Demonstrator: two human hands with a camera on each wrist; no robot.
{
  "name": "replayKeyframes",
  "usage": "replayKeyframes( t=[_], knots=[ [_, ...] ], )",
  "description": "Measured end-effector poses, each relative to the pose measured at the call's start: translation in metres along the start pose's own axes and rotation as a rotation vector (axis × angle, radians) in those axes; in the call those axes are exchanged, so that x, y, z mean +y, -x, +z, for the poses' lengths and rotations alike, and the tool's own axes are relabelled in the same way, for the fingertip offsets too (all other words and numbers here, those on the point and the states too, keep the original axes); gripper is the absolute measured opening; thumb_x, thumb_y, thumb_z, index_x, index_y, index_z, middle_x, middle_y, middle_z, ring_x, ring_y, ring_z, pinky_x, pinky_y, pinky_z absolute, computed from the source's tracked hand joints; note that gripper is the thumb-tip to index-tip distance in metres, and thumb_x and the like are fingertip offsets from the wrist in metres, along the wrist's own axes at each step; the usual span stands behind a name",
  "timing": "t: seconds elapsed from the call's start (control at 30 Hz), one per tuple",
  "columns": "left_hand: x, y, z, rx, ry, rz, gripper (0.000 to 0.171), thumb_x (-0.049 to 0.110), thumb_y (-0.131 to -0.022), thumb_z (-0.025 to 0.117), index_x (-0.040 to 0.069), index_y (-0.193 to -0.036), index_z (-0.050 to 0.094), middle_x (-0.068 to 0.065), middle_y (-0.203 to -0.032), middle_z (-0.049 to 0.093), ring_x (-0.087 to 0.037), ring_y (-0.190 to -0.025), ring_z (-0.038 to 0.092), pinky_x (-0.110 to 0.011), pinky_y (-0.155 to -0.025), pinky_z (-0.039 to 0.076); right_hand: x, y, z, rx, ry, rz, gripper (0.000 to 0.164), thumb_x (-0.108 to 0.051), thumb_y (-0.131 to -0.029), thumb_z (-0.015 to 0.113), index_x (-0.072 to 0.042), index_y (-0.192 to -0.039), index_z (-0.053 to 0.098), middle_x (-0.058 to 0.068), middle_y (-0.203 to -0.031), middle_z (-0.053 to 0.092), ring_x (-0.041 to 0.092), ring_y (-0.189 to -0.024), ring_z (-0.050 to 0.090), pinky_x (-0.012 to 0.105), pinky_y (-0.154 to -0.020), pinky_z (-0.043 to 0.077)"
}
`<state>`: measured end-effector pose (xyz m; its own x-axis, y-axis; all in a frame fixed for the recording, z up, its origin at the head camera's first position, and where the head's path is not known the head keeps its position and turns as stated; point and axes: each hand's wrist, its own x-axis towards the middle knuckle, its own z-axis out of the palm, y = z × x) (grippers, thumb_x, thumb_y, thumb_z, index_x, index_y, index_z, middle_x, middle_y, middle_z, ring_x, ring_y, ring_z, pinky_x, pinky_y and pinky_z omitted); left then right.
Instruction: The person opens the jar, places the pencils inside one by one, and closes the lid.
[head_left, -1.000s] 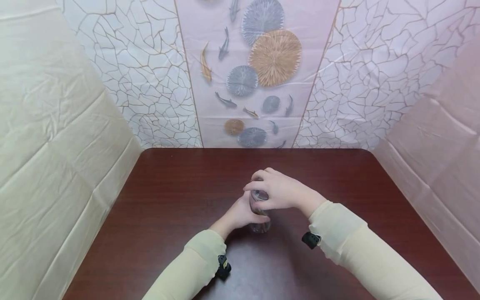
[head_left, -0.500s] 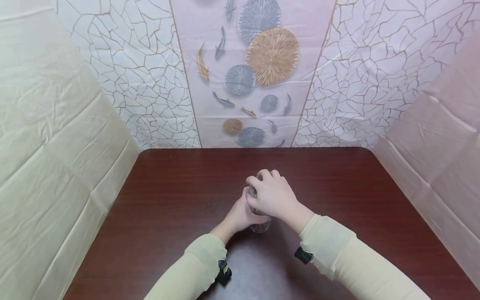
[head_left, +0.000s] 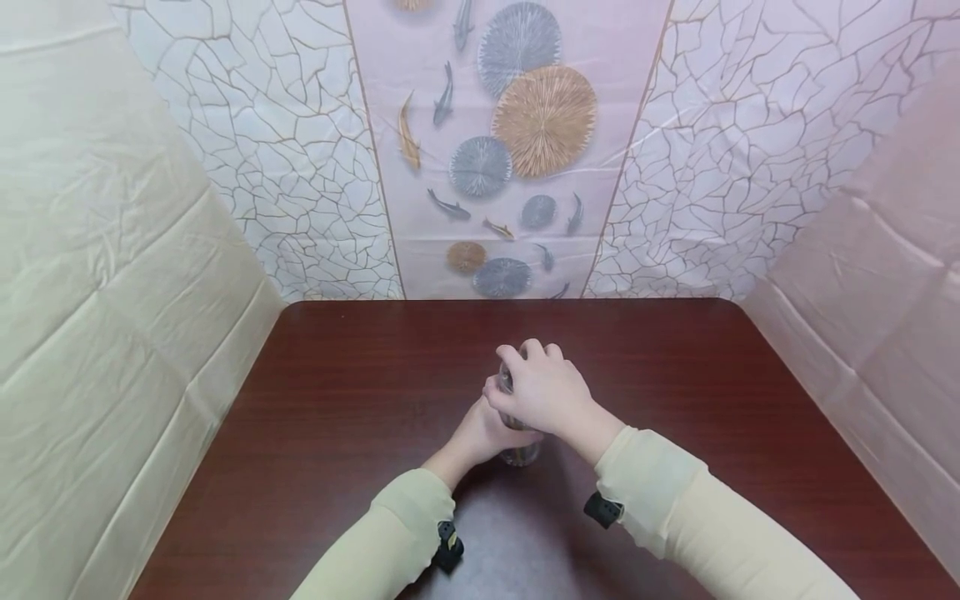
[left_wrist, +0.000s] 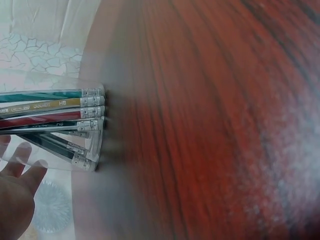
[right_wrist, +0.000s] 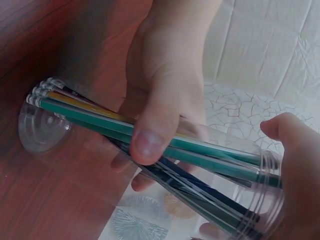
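A clear plastic jar [head_left: 521,456] stands on the table, tall and see-through. Several pencils [right_wrist: 95,115] with metal-capped ends lie inside it, green, yellow, red and dark, as the right wrist view shows. Round the jar's middle my left hand [head_left: 480,435] grips it, the thumb [right_wrist: 150,142] across the front. My right hand [head_left: 546,390] curls its fingers over the jar's ridged top end [right_wrist: 267,172], which it mostly hides. In the left wrist view the capped pencil ends [left_wrist: 91,102] point at the jar's base, and fingertips [left_wrist: 37,167] show against the clear wall.
The dark red-brown wooden table [head_left: 360,392] spreads round both hands. A patterned cloth [head_left: 300,150] hangs behind its far edge, with plain pale cloth [head_left: 112,333] at the sides. A black wrist device [head_left: 448,546] sits at the left cuff, another [head_left: 603,509] at the right.
My right hand has turned on the jar's top, its wrist and forearm swinging left and slightly nearer me. The left hand keeps its grip in about the same place.
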<state>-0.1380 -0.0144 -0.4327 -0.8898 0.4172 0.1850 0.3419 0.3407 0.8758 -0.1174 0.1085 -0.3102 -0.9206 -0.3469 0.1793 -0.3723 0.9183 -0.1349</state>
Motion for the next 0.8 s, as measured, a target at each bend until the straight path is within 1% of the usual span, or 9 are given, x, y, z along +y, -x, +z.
replayKeyframes(
  t=[0.1, 0.2, 0.3, 0.37, 0.47, 0.53, 0.63, 0.8],
  knots=[
    [-0.002, 0.0, 0.0, -0.005, -0.01, -0.001, 0.078, 0.032, -0.068, 0.083, 0.012, -0.133, 0.044, -0.003, -0.13, 0.046, -0.014, -0.109, 0.051, -0.035, -0.093, 0.042, 0.002, -0.001, -0.004, -0.024, -0.035, 0.016, 0.065, -0.061, -0.081, 0.05, -0.019, -0.131, 0.048, 0.014, -0.12, 0.052, 0.038, -0.101, 0.052, 0.051, -0.079, 0.044],
    [-0.003, 0.001, 0.0, -0.001, -0.02, -0.024, 0.091, 0.035, -0.067, 0.083, 0.009, -0.138, 0.034, -0.006, -0.132, 0.045, -0.015, -0.112, 0.05, -0.037, -0.094, 0.041, 0.01, -0.001, -0.009, -0.038, -0.114, 0.0, 0.078, -0.067, -0.081, 0.049, -0.015, -0.138, 0.042, 0.013, -0.131, 0.048, 0.036, -0.115, 0.048, 0.054, -0.09, 0.038],
    [-0.005, 0.003, 0.0, 0.01, 0.009, -0.07, 0.096, 0.038, -0.065, 0.085, 0.012, -0.139, 0.028, -0.004, -0.126, 0.051, -0.014, -0.11, 0.053, -0.037, -0.092, 0.043, 0.025, 0.001, -0.013, -0.054, -0.215, -0.078, 0.081, -0.062, -0.082, 0.055, -0.009, -0.142, 0.037, 0.012, -0.138, 0.044, 0.035, -0.125, 0.04, 0.057, -0.097, 0.032],
    [-0.004, 0.004, 0.001, 0.021, 0.02, -0.091, 0.097, 0.041, -0.062, 0.085, 0.015, -0.137, 0.028, -0.002, -0.122, 0.054, -0.014, -0.108, 0.053, -0.036, -0.091, 0.043, 0.038, 0.004, -0.013, -0.064, -0.286, -0.141, 0.083, -0.056, -0.081, 0.063, -0.007, -0.142, 0.036, 0.013, -0.139, 0.042, 0.035, -0.127, 0.037, 0.057, -0.099, 0.029],
    [-0.004, 0.005, 0.0, 0.034, 0.04, -0.095, 0.097, 0.041, -0.06, 0.086, 0.017, -0.136, 0.03, -0.002, -0.12, 0.056, -0.015, -0.106, 0.054, -0.037, -0.09, 0.043, 0.056, 0.009, -0.009, -0.078, -0.388, -0.202, 0.087, -0.047, -0.076, 0.072, -0.006, -0.142, 0.034, 0.014, -0.141, 0.04, 0.034, -0.129, 0.033, 0.055, -0.102, 0.028],
    [-0.003, 0.005, 0.0, 0.034, 0.033, -0.082, 0.098, 0.041, -0.06, 0.087, 0.017, -0.137, 0.03, -0.003, -0.12, 0.056, -0.016, -0.107, 0.054, -0.038, -0.091, 0.042, 0.065, 0.012, -0.004, -0.078, -0.449, -0.202, 0.092, -0.044, -0.073, 0.077, -0.004, -0.143, 0.032, 0.014, -0.141, 0.04, 0.033, -0.129, 0.033, 0.053, -0.103, 0.028],
    [-0.003, 0.005, 0.0, 0.03, 0.024, -0.062, 0.099, 0.038, -0.061, 0.087, 0.016, -0.138, 0.029, -0.004, -0.121, 0.056, -0.017, -0.109, 0.053, -0.038, -0.092, 0.041, 0.076, 0.018, 0.007, -0.072, -0.524, -0.172, 0.098, -0.04, -0.07, 0.081, -0.003, -0.144, 0.029, 0.015, -0.141, 0.04, 0.032, -0.13, 0.033, 0.051, -0.104, 0.027],
    [-0.002, 0.005, -0.001, 0.032, 0.006, -0.056, 0.099, 0.038, -0.06, 0.087, 0.014, -0.138, 0.029, -0.006, -0.122, 0.055, -0.018, -0.109, 0.053, -0.038, -0.093, 0.041, 0.083, 0.027, 0.034, -0.056, -0.62, -0.12, 0.1, -0.037, -0.069, 0.082, -0.002, -0.144, 0.027, 0.017, -0.143, 0.037, 0.031, -0.132, 0.033, 0.05, -0.105, 0.026]
  ],
)
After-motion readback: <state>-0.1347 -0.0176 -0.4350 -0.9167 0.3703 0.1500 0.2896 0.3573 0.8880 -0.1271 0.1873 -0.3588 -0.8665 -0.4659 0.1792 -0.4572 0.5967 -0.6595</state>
